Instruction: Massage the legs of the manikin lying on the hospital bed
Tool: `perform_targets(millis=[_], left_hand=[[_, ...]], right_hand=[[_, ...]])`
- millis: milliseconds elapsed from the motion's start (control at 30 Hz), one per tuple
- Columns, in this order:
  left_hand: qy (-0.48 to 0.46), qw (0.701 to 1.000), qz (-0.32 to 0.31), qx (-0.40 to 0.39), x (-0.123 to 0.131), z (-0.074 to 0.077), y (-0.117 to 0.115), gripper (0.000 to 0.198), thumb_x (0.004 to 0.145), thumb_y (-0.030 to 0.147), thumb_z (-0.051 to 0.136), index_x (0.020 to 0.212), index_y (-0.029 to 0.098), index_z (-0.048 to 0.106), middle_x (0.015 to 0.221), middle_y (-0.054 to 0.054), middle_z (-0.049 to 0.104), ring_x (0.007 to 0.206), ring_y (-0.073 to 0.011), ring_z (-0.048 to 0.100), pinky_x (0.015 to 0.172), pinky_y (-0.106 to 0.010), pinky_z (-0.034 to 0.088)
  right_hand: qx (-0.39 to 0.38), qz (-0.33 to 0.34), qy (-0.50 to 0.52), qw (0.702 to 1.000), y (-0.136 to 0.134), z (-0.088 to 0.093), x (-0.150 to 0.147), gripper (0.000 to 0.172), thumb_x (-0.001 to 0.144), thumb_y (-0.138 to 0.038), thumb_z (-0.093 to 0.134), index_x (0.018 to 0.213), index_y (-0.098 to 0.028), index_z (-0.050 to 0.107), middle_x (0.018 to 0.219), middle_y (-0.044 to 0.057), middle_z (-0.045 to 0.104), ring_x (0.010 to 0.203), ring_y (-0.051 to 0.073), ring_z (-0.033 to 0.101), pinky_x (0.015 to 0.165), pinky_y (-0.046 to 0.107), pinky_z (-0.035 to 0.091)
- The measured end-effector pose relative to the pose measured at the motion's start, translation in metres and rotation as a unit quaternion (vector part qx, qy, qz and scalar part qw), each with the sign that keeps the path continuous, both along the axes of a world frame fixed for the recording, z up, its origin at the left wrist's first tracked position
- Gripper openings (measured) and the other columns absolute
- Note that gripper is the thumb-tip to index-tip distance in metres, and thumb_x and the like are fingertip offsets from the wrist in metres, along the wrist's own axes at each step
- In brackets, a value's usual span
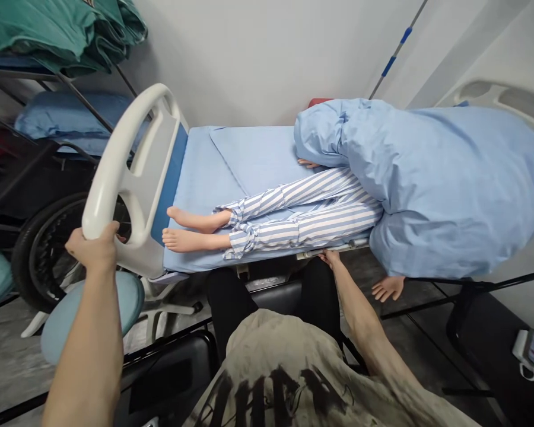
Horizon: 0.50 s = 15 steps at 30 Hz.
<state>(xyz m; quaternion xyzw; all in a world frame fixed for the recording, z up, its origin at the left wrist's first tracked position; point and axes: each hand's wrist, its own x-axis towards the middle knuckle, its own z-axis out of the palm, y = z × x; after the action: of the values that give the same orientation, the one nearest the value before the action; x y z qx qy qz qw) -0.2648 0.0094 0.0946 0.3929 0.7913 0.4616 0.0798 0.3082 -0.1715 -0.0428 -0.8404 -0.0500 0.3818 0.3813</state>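
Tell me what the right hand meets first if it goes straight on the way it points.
The right hand would meet the bed's metal side rail first; its fingers seem already there, though depth is unclear. Beyond lies the mannequin's striped trouser leg.

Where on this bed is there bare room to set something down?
The main bare patch is the blue sheet beyond the mannequin's striped legs, bordered by the white footboard, the wall and the blue blanket. It's crowded along the near bed edge, where the legs lie close to the right hand on the side frame, and where the left hand grips the footboard.
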Motion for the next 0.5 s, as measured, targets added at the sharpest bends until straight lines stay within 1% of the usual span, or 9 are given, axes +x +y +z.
perform_targets(millis=[133, 233, 300, 400, 500], left_hand=[[-0.011, 1.000, -0.002, -0.014, -0.0001, -0.0005, 0.0046, 0.040, 0.052, 0.042, 0.064, 0.080, 0.014, 0.055, 0.080, -0.003, 0.068, 0.057, -0.0137, 0.060, 0.045, -0.024, 0.046], [-0.011, 1.000, -0.001, -0.024, 0.0008, -0.0008, 0.0067, 0.039, 0.052, 0.042, 0.063, 0.079, 0.015, 0.052, 0.078, -0.001, 0.067, 0.057, -0.0126, 0.059, 0.044, -0.023, 0.047], [-0.017, 1.000, -0.001, -0.018, 0.0013, -0.0010, 0.0076, 0.038, 0.052, 0.041, 0.064, 0.077, 0.016, 0.051, 0.077, 0.000, 0.066, 0.056, -0.0128, 0.059, 0.044, -0.024, 0.048], [-0.033, 0.999, -0.008, -0.006, 0.0029, 0.0000, 0.0067, 0.036, 0.051, 0.039, 0.064, 0.076, 0.017, 0.049, 0.075, 0.001, 0.064, 0.057, -0.0139, 0.060, 0.045, -0.027, 0.051], [-0.018, 1.000, -0.012, -0.001, 0.0061, 0.0033, 0.0017, 0.035, 0.052, 0.042, 0.063, 0.073, 0.019, 0.047, 0.074, 0.002, 0.063, 0.061, -0.0169, 0.062, 0.049, -0.030, 0.054]], right_hand=[[-0.013, -0.028, 0.019, 0.999, 0.0028, -0.0015, 0.0045, 0.011, 0.087, -0.013, 0.046, 0.084, -0.003, 0.049, 0.071, 0.005, 0.057, 0.055, 0.002, 0.052, 0.052, 0.014, 0.040], [-0.026, -0.045, 0.032, 0.998, 0.0049, -0.0006, 0.0049, 0.013, 0.090, -0.016, 0.047, 0.092, -0.004, 0.053, 0.077, 0.002, 0.057, 0.057, 0.001, 0.051, 0.052, 0.013, 0.044], [-0.032, -0.052, 0.037, 0.997, 0.0063, 0.0012, 0.0040, 0.017, 0.092, -0.020, 0.047, 0.099, -0.006, 0.055, 0.082, 0.002, 0.058, 0.062, 0.003, 0.054, 0.053, 0.015, 0.047], [-0.036, -0.055, 0.041, 0.997, 0.0084, 0.0038, 0.0030, 0.024, 0.094, -0.025, 0.046, 0.107, -0.008, 0.055, 0.092, 0.005, 0.059, 0.073, 0.006, 0.058, 0.061, 0.020, 0.051], [-0.037, -0.046, 0.038, 0.998, 0.0097, 0.0050, 0.0024, 0.028, 0.095, -0.027, 0.043, 0.111, -0.008, 0.054, 0.098, 0.007, 0.059, 0.080, 0.009, 0.059, 0.068, 0.025, 0.052]])
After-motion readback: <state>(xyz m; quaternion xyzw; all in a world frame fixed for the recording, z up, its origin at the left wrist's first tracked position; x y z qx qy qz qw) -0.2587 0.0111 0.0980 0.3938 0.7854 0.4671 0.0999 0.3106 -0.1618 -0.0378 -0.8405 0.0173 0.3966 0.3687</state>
